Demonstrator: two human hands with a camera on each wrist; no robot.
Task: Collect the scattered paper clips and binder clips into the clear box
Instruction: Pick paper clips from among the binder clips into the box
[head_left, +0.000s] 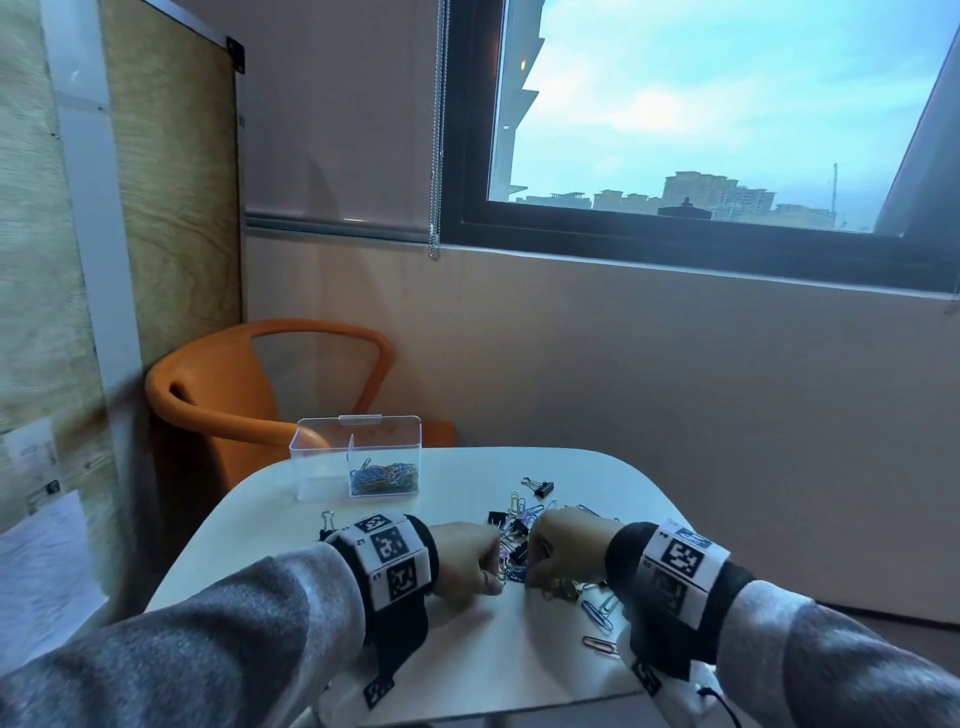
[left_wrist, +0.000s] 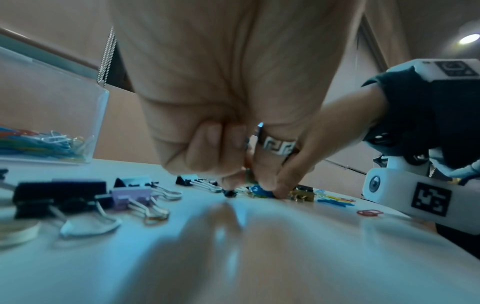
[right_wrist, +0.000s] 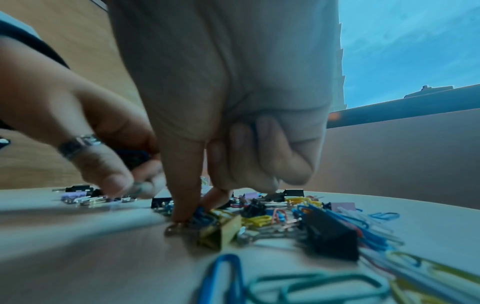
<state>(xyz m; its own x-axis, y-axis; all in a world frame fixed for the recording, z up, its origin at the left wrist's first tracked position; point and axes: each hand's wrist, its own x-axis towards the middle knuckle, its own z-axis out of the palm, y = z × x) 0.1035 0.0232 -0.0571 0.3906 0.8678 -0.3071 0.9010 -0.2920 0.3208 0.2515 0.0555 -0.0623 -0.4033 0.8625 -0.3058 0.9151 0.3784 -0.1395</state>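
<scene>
Left hand (head_left: 465, 558) is curled knuckles-up over the pile, fingertips (left_wrist: 281, 190) pinching down onto a blue paper clip (left_wrist: 259, 190); whether it's actually off the table, can't tell. Right hand (head_left: 563, 545) mirrors it, just beside: index finger (right_wrist: 183, 205) planted on a blue clip, other fingers curled and seemingly bunching clips in the palm. Both wrists low, forearms coming in from the table's near edge.

The scattered pile (head_left: 524, 540) sits mid-table, spilling toward the right edge. Paper clips: light, thin wire, lie flat and slick, so better to slide or rake them, then pinch. They'll likely tangle and come up in clumps. Binder clips (left_wrist: 62, 197): stiff, chunkier, easy to grab by the body or wire handles.

Clear box (head_left: 358, 457) sits at the far left corner of the table (head_left: 467, 675), open, with coloured paper clips already in its right compartment.
</scene>
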